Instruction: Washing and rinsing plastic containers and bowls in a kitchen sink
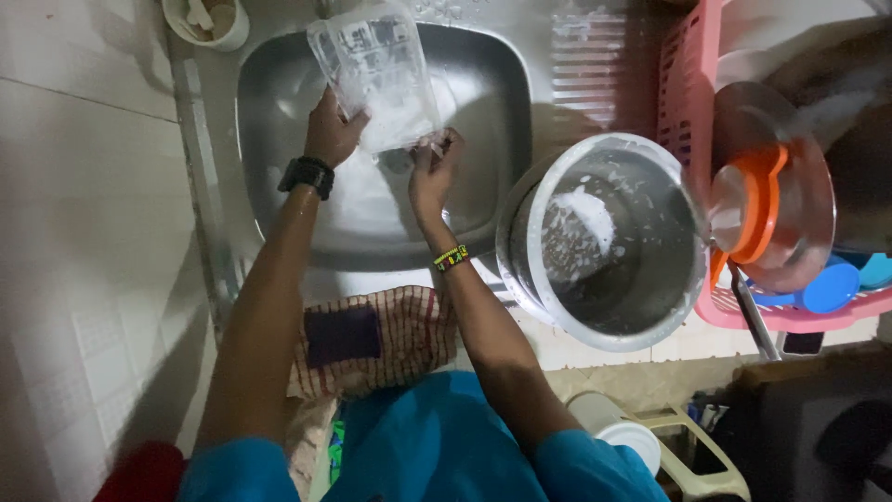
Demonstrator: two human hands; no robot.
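A clear plastic container point(376, 74), soapy and wet, is held upright over the steel sink point(279, 84). My left hand point(332, 130), with a black watch on its wrist, grips the container's lower left side. My right hand point(434, 172), with a beaded band on its wrist, holds the container's bottom right corner, fingers closed on its edge. Soap foam lies in the sink basin below both hands.
A large steel pot point(604, 246) with foam inside stands on the drainboard to the right. A pink dish rack point(688, 102) holds a steel lid with an orange piece and blue items. A striped cloth point(372, 339) hangs at the counter's front edge. A small white bowl point(206, 20) sits at the top left.
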